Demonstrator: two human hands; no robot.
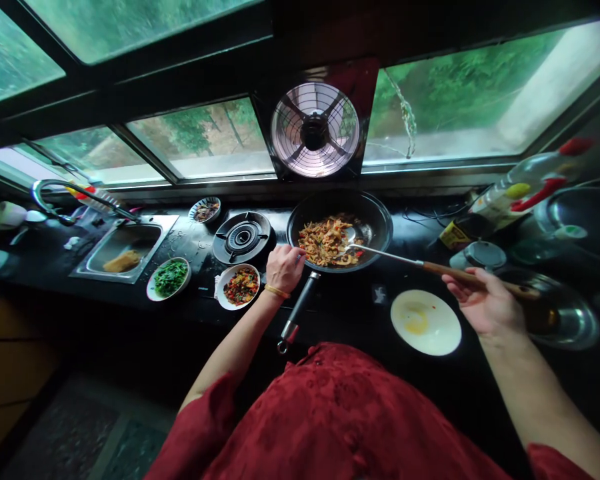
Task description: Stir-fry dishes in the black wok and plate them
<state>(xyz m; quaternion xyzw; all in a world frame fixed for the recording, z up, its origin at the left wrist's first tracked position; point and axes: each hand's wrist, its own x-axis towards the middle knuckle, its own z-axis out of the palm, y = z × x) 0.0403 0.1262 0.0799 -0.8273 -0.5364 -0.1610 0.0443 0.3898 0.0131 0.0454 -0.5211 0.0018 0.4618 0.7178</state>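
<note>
A black wok (pixel 375 230) holds chopped stir-fried food (pixel 327 243) with red bits, heaped toward its left side. My right hand (pixel 490 303) is closed around the wooden handle of a long metal cooking spoon or spatula (pixel 395 255), whose head lies in the food. At the wok's near left rim is my left hand (pixel 285 267), its fingers drawn together; what they hold, if anything, is hidden. The wok's handle (pixel 303 303) points toward me, just right of my left wrist, and no hand is on it.
Left of the wok are a gas burner (pixel 243 238), a bowl of chopped peppers (pixel 225 301), a bowl of greens (pixel 150 288) and a sink (pixel 97 257). A soiled white bowl (pixel 443 337), a metal basin (pixel 587 327) and bottles (pixel 510 187) stand right.
</note>
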